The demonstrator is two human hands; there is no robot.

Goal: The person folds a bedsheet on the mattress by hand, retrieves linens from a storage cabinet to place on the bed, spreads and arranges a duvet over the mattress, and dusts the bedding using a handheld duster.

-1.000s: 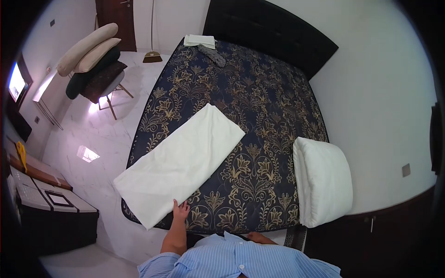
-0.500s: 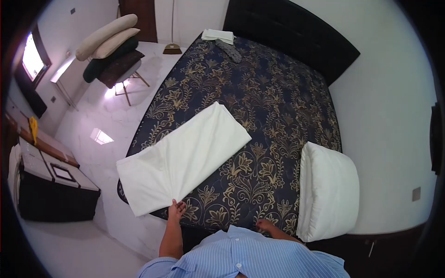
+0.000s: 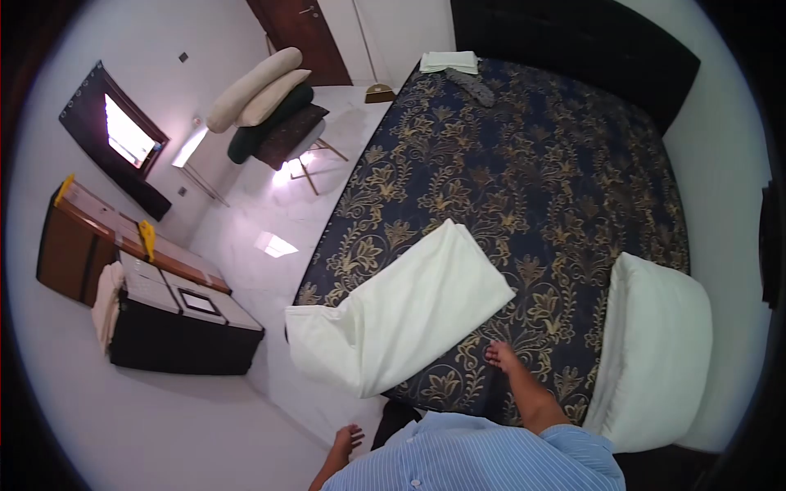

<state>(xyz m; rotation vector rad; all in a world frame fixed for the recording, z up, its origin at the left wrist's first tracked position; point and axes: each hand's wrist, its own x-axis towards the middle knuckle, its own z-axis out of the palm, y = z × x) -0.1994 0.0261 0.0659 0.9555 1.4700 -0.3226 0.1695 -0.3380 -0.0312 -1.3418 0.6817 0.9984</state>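
A folded white sheet (image 3: 417, 311) lies across the near left part of the dark mattress (image 3: 524, 180), which has a gold floral pattern. Its left end is rumpled and hangs over the mattress edge. My left hand (image 3: 350, 439) is beside the bed, below the sheet and apart from it, fingers spread and holding nothing. Over the mattress, just right of the sheet's near corner, my right hand (image 3: 501, 357) is open with its fingers loosely bent. A thick folded white duvet (image 3: 659, 352) rests at the right edge of the bed.
Stacked pillows and cushions (image 3: 274, 106) sit on a chair at the back left. A black-sided cabinet (image 3: 188, 335) stands left of the bed. White folded linen (image 3: 449, 62) and a grey cloth (image 3: 471, 87) lie near the headboard (image 3: 573, 53). A broom (image 3: 379, 93) leans by the door (image 3: 307, 41).
My left hand has let go of the sheet's near edge and dropped beside the bed. My right hand has reached forward over the mattress. The view has turned left, and the sheet's left end is rumpled.
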